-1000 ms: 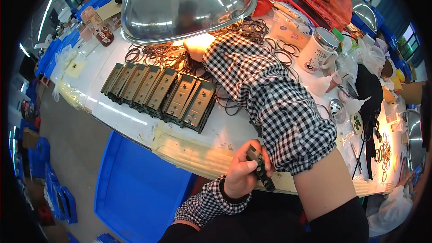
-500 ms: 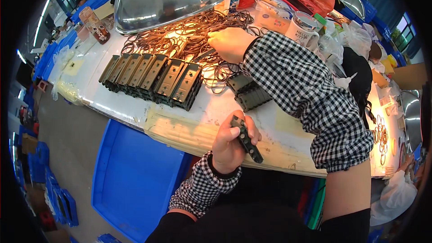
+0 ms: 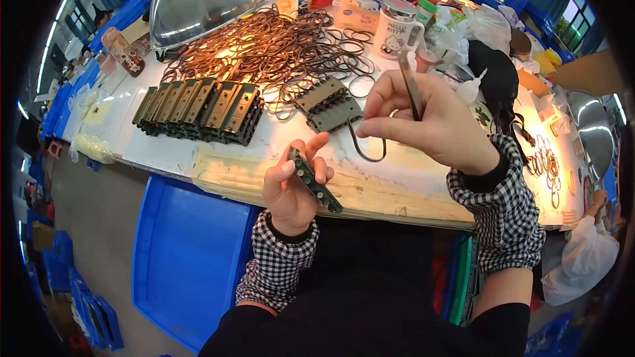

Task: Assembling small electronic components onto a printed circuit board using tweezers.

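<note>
a blue bin [image 3: 185, 264] sits below and left of the left fingers [image 3: 321, 169]. the left hand [image 3: 290, 198] has thumb and fingers clamped on a dark strip [image 3: 311, 179], its long axis slanting down to the right. right of these, the right hand [image 3: 440, 122], curled inward, pinches a dark band [image 3: 368, 158] and a slim metal tool [image 3: 412, 89] pointing up. beyond the left fingers lie green strips [image 3: 338, 116], then stacked strips [image 3: 219, 109] leftward, heaped bands [image 3: 264, 49], a metal lampshade [image 3: 205, 0].
</note>
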`<state>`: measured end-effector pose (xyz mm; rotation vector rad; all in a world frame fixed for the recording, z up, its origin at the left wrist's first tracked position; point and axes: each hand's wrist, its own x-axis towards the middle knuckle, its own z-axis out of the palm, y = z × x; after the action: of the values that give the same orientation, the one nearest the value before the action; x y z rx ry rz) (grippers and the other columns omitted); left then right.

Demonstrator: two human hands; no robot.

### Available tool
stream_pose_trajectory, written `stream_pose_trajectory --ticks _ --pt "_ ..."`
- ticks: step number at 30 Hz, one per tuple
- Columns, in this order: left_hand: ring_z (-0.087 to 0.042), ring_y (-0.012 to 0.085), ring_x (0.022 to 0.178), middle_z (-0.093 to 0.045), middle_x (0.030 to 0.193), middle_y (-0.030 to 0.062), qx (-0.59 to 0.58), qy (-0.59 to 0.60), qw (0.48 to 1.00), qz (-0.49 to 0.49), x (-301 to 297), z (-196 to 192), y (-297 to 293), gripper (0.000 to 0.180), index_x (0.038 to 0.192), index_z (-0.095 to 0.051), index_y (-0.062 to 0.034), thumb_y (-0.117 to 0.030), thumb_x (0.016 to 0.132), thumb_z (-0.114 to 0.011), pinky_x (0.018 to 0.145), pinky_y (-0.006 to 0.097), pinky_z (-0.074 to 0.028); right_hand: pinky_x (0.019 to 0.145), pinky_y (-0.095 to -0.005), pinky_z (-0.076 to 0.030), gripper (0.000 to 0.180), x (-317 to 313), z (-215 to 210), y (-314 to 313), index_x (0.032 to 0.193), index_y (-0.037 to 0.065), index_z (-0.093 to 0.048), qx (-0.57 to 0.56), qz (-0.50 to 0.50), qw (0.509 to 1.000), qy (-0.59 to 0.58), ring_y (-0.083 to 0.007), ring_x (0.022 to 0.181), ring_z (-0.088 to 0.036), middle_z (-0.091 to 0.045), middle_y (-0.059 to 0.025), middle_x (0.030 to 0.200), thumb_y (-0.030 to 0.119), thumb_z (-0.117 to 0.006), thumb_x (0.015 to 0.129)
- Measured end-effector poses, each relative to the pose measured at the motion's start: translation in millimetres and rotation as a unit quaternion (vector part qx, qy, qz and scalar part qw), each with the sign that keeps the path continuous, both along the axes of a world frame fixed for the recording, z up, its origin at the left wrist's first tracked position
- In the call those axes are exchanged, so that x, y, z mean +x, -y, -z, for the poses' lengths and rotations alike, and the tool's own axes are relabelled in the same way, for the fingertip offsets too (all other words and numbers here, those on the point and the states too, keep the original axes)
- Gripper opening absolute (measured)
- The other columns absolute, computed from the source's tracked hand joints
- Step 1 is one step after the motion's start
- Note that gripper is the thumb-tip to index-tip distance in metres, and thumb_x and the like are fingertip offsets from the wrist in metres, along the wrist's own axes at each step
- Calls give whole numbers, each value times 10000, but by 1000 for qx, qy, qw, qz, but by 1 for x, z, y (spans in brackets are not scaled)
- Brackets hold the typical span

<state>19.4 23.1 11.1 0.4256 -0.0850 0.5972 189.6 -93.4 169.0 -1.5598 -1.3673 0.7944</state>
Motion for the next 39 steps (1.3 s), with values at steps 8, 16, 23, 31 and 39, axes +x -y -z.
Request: stream_pose_trajectory --ticks 8,16,23,31,39 --pt "-535 162 578 -536 939 109 112 -57 980 157 1 -29 45 309 868 -431 -92 -296 767 -640 648 332 -409 582 -188 -402 150 2 31 50 958 49 -565 -8 35 987 -157 -29 668 -553 -718 -85 871 147 -663 899" --pt "-539 165 601 -480 850 67 168 -56 977 118 1 -34 56 323 861 -438 -61 -273 789 -672 661 328 -461 596 -197 -408 243 -7 62 80 1126 16 -567 68 134 983 -102 -33 672 -538 -709 -107 920 168 -611 940" --pt "-588 146 707 -516 830 103 382 -119 917 6 2 -41 65 182 859 -469 -7 -53 771 -622 688 274 -491 505 -247 -432 380 -25 93 119 1078 122 -718 248 193 905 286 -150 661 -586 -613 -54 850 -52 -659 746" --pt "-595 143 731 -531 865 110 362 -117 923 51 6 -43 67 178 853 -469 -8 -47 758 -615 695 276 -496 567 -289 -453 460 -23 92 124 1092 120 -711 198 149 865 435 -161 646 -559 -593 -21 829 64 -657 639" --pt "-587 174 676 -522 850 108 385 -125 914 21 5 -43 69 322 853 -471 -10 -204 773 -715 640 287 -532 583 -287 -471 453 -20 101 121 1073 71 -693 253 156 854 427 -183 675 -587 -612 -33 835 52 -673 621"
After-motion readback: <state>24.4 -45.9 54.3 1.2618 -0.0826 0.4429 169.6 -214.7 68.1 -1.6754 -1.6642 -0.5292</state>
